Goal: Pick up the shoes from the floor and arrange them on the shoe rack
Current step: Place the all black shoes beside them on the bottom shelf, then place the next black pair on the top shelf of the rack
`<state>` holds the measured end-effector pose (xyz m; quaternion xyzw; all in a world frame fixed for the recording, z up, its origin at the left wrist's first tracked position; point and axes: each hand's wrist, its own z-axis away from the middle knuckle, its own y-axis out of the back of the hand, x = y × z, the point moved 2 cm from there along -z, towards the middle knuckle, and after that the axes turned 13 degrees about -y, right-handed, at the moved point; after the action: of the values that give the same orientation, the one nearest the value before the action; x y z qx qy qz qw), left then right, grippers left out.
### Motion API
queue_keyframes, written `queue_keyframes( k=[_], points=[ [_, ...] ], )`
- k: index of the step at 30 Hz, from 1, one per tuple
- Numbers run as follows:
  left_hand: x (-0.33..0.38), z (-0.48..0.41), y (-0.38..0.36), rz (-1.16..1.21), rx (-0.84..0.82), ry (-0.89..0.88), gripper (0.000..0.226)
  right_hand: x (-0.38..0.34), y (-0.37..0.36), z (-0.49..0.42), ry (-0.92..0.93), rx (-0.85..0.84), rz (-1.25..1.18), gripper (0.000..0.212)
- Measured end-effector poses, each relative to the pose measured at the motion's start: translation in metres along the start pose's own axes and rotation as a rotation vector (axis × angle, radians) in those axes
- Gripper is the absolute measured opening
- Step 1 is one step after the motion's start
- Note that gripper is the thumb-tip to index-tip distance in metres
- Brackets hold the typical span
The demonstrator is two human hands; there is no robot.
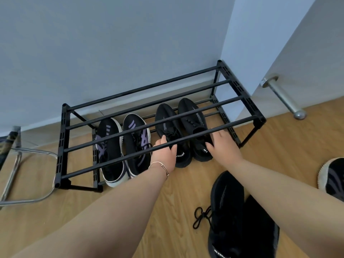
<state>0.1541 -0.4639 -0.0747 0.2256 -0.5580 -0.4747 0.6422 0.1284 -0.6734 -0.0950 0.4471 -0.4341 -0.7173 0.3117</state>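
- Our left hand (pixel 166 153) rests flat, fingers spread, on the heel of one black shoe (pixel 172 135) on the rack's (pixel 158 130) low shelf.
- Our right hand (pixel 222 145) lies open on its partner (pixel 195 127). Neither hand holds anything; we think both nudge the pair straight, toes to the wall.
- A purple-striped pair (pixel 122 146) already sits beside them.
- The top bars are bare.
- More shoes wait on the floor (pixel 167 211): a black pair (pixel 229 211) near us, and another (pixel 331 175) far right.
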Motion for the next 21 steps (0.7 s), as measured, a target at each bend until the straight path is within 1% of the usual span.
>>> queue_keyframes(
  k=[3, 6, 8, 11, 16, 21],
  points=[
    [0.004, 0.008, -0.005, -0.213, -0.058, -0.135, 0.07, 0.005, 0.013, 0.024, 0.072, 0.065, 0.088, 0.058],
    [0.016, 0.03, -0.006, -0.318, -0.074, -0.241, 0.073, 0.012, 0.028, 0.052, 0.131, 0.069, 0.195, 0.068],
    [0.025, 0.046, -0.008, -0.38, -0.101, -0.325, 0.075, 0.021, 0.035, 0.076, 0.112, 0.049, 0.212, 0.074],
    [0.039, 0.067, -0.016, -0.442, -0.151, -0.405, 0.077, 0.039, 0.044, 0.116, 0.041, 0.03, 0.189, 0.076],
    [0.06, 0.101, -0.035, -0.408, -0.241, -0.477, 0.082, 0.085, 0.05, 0.19, -0.111, 0.016, 0.21, 0.077],
    [0.07, 0.125, -0.061, -0.399, -0.326, -0.482, 0.08, 0.126, 0.033, 0.246, -0.39, -0.036, 0.088, 0.08]
  ],
)
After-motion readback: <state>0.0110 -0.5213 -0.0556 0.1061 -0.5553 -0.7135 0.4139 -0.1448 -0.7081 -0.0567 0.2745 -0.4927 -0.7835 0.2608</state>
